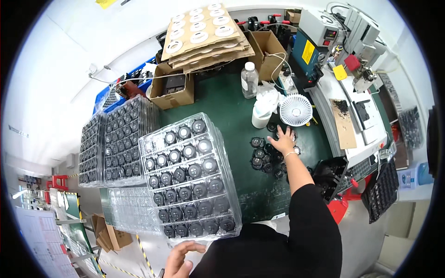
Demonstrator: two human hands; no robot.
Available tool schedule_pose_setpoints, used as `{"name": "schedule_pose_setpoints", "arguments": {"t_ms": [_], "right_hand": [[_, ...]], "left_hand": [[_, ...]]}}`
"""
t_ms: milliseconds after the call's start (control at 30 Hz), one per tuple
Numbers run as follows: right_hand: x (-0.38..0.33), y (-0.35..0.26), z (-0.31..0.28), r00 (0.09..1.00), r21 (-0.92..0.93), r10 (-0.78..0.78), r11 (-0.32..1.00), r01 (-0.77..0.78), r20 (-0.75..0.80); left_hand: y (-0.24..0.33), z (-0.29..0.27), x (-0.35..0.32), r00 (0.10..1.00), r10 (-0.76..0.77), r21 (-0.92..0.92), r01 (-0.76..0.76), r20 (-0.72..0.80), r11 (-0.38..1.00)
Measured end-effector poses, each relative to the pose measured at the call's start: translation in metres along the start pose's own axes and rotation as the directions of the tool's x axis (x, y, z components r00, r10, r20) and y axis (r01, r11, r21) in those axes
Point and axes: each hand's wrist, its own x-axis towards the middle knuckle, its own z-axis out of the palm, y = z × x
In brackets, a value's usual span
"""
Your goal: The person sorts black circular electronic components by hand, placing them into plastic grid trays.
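My right hand [284, 142] reaches over the green table with its fingers spread, above a loose cluster of round black parts [259, 155]. Some of those parts lie partly hidden beneath it. My left hand [181, 257] is at the lower edge, just in front of the clear plastic tray [232, 204], fingers loosely bent and apart, with nothing seen in it. Rows of round black parts [194, 171] sit in the tray's pockets; a few pockets at its far left hold none. The tray tops a stack of similar trays.
More filled trays [123, 143] stand at the left, beside empty clear trays [132, 208]. Cardboard sheets with white rings [199, 37], a cardboard box [174, 90], a clear bottle [249, 81], a white tissue canister [260, 116] and a white fan [295, 110] are beyond. A machine [357, 106] occupies the right.
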Motion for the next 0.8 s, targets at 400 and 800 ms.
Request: {"name": "schedule_pose_setpoints", "arguments": {"t_ms": [400,800], "right_hand": [[-0.053,0.000,0.046,0.953,0.017,-0.302,0.953,0.301,0.012],[-0.030,0.016,0.046,0.976,-0.001,-0.208,0.978,0.209,-0.070]], "left_hand": [[-0.157,-0.024,0.035,0.924,0.113,0.758,0.225,-0.365,0.613],[-0.198,-0.008,0.057,0.945,0.130,0.916,0.246,-0.300,0.318]]}}
